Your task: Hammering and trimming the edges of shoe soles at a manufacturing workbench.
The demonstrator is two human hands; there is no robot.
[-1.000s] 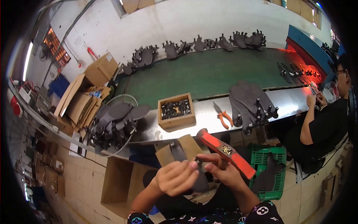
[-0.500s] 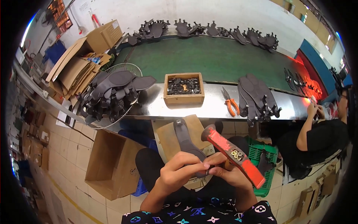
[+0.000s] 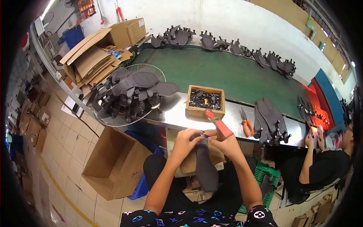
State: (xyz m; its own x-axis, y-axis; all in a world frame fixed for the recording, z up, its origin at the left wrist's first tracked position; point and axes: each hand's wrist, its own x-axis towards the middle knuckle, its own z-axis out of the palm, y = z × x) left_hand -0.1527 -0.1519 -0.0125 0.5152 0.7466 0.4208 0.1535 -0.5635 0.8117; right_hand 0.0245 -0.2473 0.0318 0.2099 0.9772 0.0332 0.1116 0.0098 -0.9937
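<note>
Both of my hands meet over the work block (image 3: 186, 166), at the far end of a dark grey shoe sole (image 3: 206, 166). The sole's broad end points back toward me. My left hand (image 3: 186, 143) pinches that far end, beside a small shiny fitting (image 3: 203, 135). From the other side, the fingertips of my right hand (image 3: 226, 145) press close to the same spot. A hammer (image 3: 222, 128) with a worn red head is also held in my right hand, its head sticking up above the fingers. My palm hides its handle.
A wooden box (image 3: 206, 112) of small black parts stands ahead on the metal ledge. Orange-handled pliers (image 3: 247, 126) and stacked soles (image 3: 269, 119) lie to its right. Left are a wire basket (image 3: 164, 75) heaped with soles and a cardboard carton (image 3: 115, 166). A co-worker (image 3: 325, 162) sits at right.
My hands have moved away from my body toward the ledge, and the sole is turned end for end. The hammer has gone along in my right hand. The whole view has shifted.
</note>
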